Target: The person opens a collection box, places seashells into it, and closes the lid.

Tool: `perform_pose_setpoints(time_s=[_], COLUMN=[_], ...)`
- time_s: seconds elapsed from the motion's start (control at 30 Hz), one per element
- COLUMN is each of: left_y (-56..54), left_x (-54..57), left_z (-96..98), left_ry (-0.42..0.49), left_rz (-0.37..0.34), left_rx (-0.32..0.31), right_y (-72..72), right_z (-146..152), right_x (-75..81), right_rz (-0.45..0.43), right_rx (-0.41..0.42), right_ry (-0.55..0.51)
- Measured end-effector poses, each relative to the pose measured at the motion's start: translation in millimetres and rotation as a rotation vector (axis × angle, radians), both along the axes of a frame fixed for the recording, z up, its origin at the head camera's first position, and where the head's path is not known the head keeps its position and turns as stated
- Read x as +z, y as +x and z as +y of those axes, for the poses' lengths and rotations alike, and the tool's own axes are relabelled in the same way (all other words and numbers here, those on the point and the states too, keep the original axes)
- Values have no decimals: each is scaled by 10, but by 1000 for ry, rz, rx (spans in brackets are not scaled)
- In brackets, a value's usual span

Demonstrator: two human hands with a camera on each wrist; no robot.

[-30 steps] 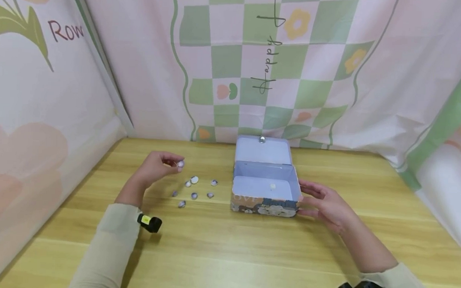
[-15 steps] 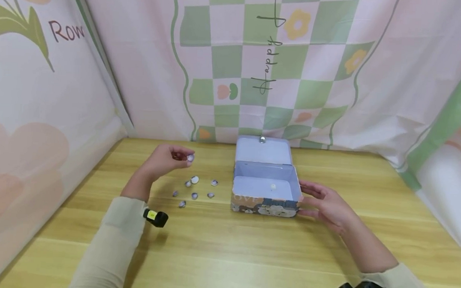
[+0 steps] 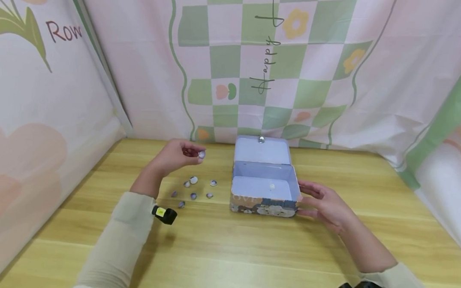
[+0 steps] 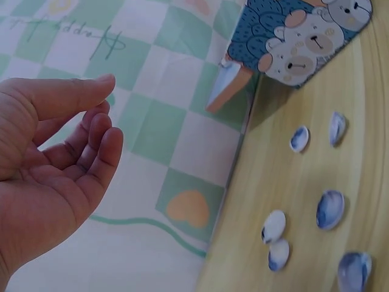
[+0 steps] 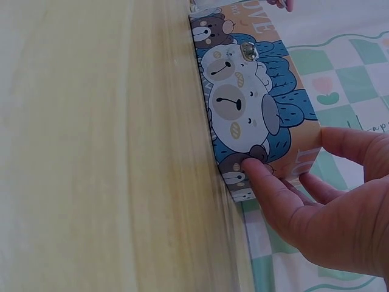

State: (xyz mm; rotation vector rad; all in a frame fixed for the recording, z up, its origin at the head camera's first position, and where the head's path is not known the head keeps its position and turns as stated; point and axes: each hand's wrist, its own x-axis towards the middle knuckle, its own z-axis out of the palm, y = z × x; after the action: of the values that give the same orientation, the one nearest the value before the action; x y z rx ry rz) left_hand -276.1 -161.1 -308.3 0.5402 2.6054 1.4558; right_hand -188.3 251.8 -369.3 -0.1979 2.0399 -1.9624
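Note:
My left hand [image 3: 175,155] pinches a small seashell [image 3: 201,154] between thumb and fingertips, raised over the table left of the tin box [image 3: 247,204]. In the left wrist view the fingers hide that shell. The box stands with its hinged lid [image 3: 262,150] tipped back; bears are printed on its outside. One pale shell [image 3: 272,186] lies on the box floor. My right hand [image 3: 330,208] holds the box's right side. In the right wrist view its thumb [image 5: 267,185] presses the bear-printed front while the other fingers lie at the side.
Several purple-and-white shells [image 4: 330,210] lie scattered on the wooden table [image 3: 225,255] left of the box and below my left hand. A checkered cloth [image 3: 257,68] hangs at the table's back edge. Another printed cloth [image 3: 42,110] borders the left side.
My left hand has moved up and to the right with the pinched shell, away from the scattered shells and closer to the box. The right hand stays on the box.

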Motion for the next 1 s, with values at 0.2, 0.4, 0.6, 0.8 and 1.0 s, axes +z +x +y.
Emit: perform_pose_setpoints(time_s=[0.2, 0.4, 0.6, 0.8, 1.0], left_y=[-16, -29, -45, -70, -81], left_x=[59, 116, 177, 229, 282], left_z=[126, 276, 432, 595, 758], left_ry=[-12, -14, 0, -18, -17], left_rz=[50, 57, 50, 70, 52], left_rx=[-35, -68, -112, -165, -207], right_y=[7, 12, 10, 7, 9], right_z=[-5, -3, -17, -26, -19], right_x=[3, 3, 19, 22, 16], right_rz=[-3, -4, 0, 9, 6], right_rx=[-3, -10, -12, -11, -12], right_ry=[2, 9, 7, 2, 5])
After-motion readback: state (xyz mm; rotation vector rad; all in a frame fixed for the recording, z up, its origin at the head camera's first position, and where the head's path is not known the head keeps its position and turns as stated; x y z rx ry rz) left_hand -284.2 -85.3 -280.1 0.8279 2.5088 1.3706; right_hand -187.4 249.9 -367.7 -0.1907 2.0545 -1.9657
